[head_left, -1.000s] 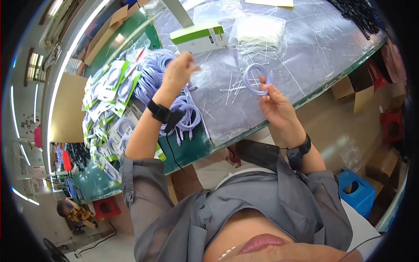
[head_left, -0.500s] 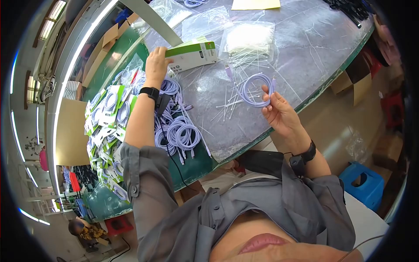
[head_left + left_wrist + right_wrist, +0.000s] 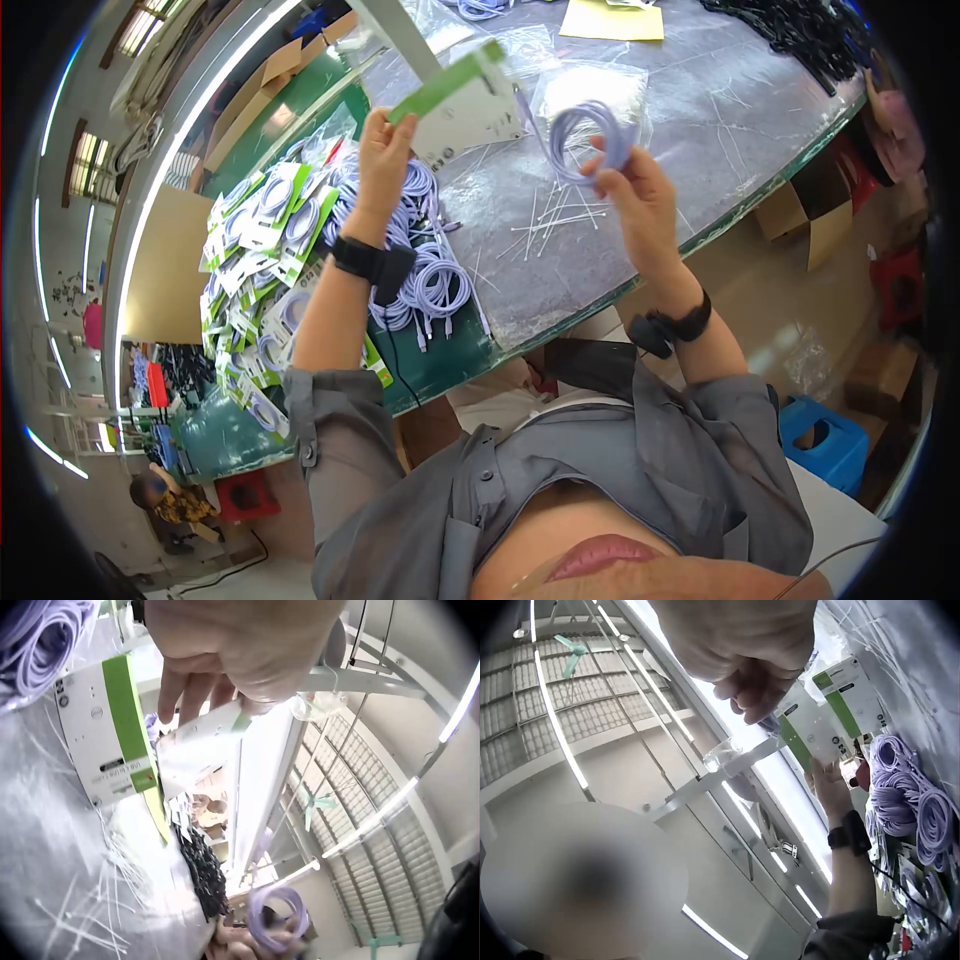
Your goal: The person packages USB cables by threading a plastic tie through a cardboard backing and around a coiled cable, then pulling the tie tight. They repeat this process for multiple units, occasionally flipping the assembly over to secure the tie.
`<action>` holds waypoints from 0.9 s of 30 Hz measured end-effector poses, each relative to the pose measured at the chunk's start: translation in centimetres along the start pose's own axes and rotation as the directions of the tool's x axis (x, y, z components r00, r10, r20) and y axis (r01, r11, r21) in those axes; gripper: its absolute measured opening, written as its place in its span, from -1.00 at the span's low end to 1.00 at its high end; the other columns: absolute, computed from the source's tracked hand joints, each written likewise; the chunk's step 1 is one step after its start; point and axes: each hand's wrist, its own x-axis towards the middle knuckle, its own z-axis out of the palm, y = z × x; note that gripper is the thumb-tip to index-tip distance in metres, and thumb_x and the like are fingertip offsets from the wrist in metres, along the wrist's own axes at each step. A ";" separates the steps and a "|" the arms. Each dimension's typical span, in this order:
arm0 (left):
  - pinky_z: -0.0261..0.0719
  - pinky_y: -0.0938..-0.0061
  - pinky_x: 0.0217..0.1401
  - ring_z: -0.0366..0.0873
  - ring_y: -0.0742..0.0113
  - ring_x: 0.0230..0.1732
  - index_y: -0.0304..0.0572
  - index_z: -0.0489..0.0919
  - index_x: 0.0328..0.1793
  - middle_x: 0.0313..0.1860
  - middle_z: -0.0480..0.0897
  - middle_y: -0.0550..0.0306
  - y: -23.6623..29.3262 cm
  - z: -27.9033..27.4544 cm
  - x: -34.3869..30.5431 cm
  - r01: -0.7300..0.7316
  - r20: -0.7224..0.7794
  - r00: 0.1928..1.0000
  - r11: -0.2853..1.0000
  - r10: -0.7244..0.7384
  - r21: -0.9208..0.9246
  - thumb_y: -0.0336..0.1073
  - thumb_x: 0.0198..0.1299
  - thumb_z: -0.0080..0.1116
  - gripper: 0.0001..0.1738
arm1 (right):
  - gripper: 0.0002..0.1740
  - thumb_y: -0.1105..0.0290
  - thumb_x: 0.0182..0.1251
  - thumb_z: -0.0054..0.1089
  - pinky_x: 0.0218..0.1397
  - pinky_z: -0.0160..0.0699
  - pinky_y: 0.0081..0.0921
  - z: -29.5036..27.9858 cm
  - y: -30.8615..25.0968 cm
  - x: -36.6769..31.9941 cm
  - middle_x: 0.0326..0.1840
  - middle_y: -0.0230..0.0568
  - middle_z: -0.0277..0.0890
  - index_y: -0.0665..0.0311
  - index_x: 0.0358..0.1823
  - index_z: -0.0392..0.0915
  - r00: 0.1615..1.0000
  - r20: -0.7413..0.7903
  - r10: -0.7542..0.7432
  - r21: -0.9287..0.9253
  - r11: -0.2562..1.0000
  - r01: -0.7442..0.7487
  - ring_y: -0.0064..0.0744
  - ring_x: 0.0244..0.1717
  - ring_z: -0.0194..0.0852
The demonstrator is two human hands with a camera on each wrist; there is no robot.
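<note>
My left hand (image 3: 385,165) pinches a green-and-white packaging card (image 3: 472,108) by its green end, raised above the table. A stack of similar cards (image 3: 88,724) stands on the table beside it in the left wrist view. In my right hand (image 3: 645,205) is a coiled lavender USB cable (image 3: 558,145), gripped between thumb and fingers at its lower right side. One end of the cable sticks up toward the card. In the left wrist view the cable coil (image 3: 259,922) appears as a ring at the bottom.
Left of the table lie more lavender cable coils (image 3: 440,285) and a heap of carded cables (image 3: 265,235). White zip ties (image 3: 550,225) are scattered near a plastic bag of ties (image 3: 610,90). Black cables (image 3: 800,40) lie at the far right. A metal post (image 3: 400,35) rises behind the cards.
My left hand went to the stack of cards and now lifts one card off it. The right hand with the cable coil has moved up and toward the card.
</note>
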 end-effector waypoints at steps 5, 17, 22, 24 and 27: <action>0.50 0.61 -0.20 0.55 0.51 -0.25 -0.16 0.41 0.01 -0.22 0.61 0.17 0.1 4.7 -6.2 0.084 -0.016 0.996 0.985 -0.087 -0.153 -0.22 0.37 0.04 -0.78 | -0.74 0.36 0.16 0.35 -0.34 0.52 -0.51 4.9 1.7 0.8 -0.36 -0.25 0.61 0.32 -0.19 0.53 0.958 0.176 -0.224 -0.667 0.689 0.284 -0.46 -0.44 0.54; 0.52 0.30 0.20 0.48 0.40 0.05 -0.21 0.39 0.19 -0.01 0.50 0.23 -1.6 11.5 -17.3 0.141 0.124 0.988 0.848 -0.089 -0.511 -0.38 0.33 0.02 -0.68 | -0.70 0.23 0.37 0.14 -0.50 0.46 -0.64 6.4 1.1 -0.8 -0.45 -0.23 0.54 0.40 -0.27 0.47 0.941 0.185 0.283 -0.464 0.869 -0.170 -0.57 -0.51 0.49; 0.61 0.13 0.09 0.49 0.23 0.16 -0.12 0.26 0.37 0.20 0.46 0.12 -2.5 11.2 -18.7 0.252 0.104 0.967 0.816 -0.233 -0.520 -0.12 0.43 -0.10 -0.53 | -0.66 0.25 0.51 -0.13 -0.55 0.44 -0.73 4.6 2.0 -0.2 -0.28 -0.16 0.54 0.46 -0.16 0.45 0.679 0.386 0.624 -0.318 0.781 -0.538 -0.57 -0.45 0.52; 0.66 0.18 0.03 0.55 0.15 0.12 -0.18 0.25 0.37 0.16 0.50 0.02 -3.1 10.8 -19.2 0.274 0.081 0.958 0.802 -0.274 -0.531 -0.07 0.44 -0.16 -0.51 | -0.64 0.27 0.52 -0.15 -0.49 0.52 -0.72 3.5 2.3 0.2 -0.23 -0.11 0.56 0.50 -0.06 0.45 0.649 0.409 0.642 -0.346 0.767 -0.540 -0.54 -0.37 0.57; 0.69 0.23 0.00 0.60 0.12 0.05 -0.24 0.28 0.34 0.09 0.54 -0.03 -4.0 10.4 -19.9 0.332 0.127 0.940 0.758 -0.318 -0.561 -0.04 0.44 -0.18 -0.49 | -0.60 0.29 0.51 -0.12 -0.47 0.54 -0.73 3.4 2.1 0.1 -0.15 -0.08 0.58 0.55 0.09 0.40 0.589 0.447 0.673 -0.369 0.738 -0.565 -0.55 -0.36 0.59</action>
